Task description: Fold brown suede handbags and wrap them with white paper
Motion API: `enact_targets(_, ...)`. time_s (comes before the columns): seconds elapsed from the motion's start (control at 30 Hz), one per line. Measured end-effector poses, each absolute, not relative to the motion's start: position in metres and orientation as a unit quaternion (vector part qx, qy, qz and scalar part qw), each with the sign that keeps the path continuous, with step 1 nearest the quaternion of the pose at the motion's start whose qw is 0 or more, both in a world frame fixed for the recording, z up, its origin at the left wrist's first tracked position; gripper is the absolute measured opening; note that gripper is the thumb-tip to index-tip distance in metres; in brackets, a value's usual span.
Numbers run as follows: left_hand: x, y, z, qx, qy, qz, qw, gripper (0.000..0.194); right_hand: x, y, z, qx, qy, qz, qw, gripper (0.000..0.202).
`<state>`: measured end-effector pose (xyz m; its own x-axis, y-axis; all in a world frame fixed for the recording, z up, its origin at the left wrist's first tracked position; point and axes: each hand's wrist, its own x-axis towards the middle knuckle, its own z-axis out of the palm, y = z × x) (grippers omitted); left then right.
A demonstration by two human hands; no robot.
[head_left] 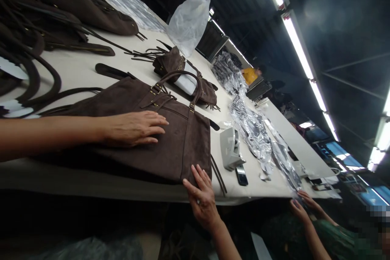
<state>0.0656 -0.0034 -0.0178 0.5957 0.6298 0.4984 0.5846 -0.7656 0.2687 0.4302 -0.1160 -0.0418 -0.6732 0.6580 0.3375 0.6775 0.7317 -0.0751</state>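
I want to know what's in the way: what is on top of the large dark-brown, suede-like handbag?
The left hand rests on the dark-brown handbag; the right hand touches its lower right corner. The surface beneath both hands and its underside are covered.

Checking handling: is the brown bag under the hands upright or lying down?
Lying down: the brown bag rests broad side up on the table, left hand across it, right hand at a corner.
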Motion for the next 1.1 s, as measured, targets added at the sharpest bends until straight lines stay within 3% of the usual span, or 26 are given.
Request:
enact_targets(0.13, 0.075, -0.037, -0.043, 0.917, 0.335, 0.202, 0.081, 0.049, 0.432, -0.117, -0.041, -0.368, -0.91, 0.004, 0.192, 0.047)
enact_targets(0.33, 0.077, -0.073, -0.052, 0.895, 0.359, 0.265, -0.006, 0.061, 0.425, -0.116, -0.036, -0.394, -0.883, 0.019, 0.254, 0.036)
enact_targets(0.5, 0.079, -0.076, -0.055, 0.889, 0.372, 0.267, 0.008, 0.057, 0.4, -0.096, 0.003, -0.402, -0.891, 0.004, 0.212, 0.034)
enact_targets(0.67, 0.08, -0.079, -0.053, 0.889, 0.374, 0.26, 0.055, 0.056, 0.31, -0.057, 0.056, -0.278, -0.931, -0.097, 0.214, 0.045)
enact_targets(0.8, 0.081, -0.088, -0.051, 0.876, 0.395, 0.264, 0.081, 0.055, 0.217, -0.025, 0.074, -0.146, -0.964, -0.025, 0.22, 0.043)
enact_targets(0.93, 0.084, -0.098, -0.06, 0.845, 0.425, 0.313, 0.085, 0.054, 0.158, -0.004, 0.045, -0.07, -0.959, 0.075, 0.265, 0.038)
enact_targets(1.1, 0.086, -0.117, -0.07, 0.811, 0.458, 0.356, 0.077, 0.021, 0.157, 0.006, -0.023, -0.132, -0.911, 0.131, 0.369, 0.043)
